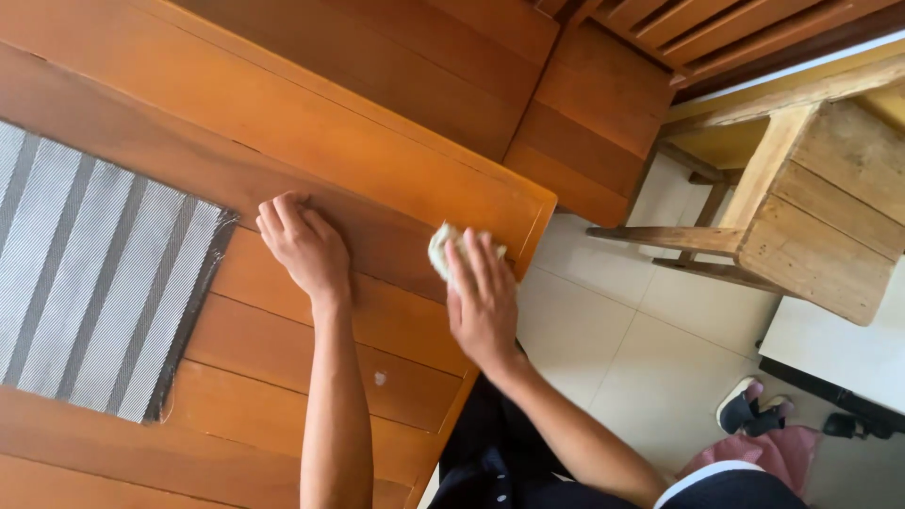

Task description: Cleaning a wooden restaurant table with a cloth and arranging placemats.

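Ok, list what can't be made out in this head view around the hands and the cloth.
- Cloth: mostly under the right hand; its size and shape are hidden.
- Left hand: fingertips curled on the wooden table; whether anything lies beneath them cannot be told.
- Striped placemat: cut off by the left edge.
- Wooden chair: cut off by the right and top edges.
- Small pale spot on the table: too small to identify.
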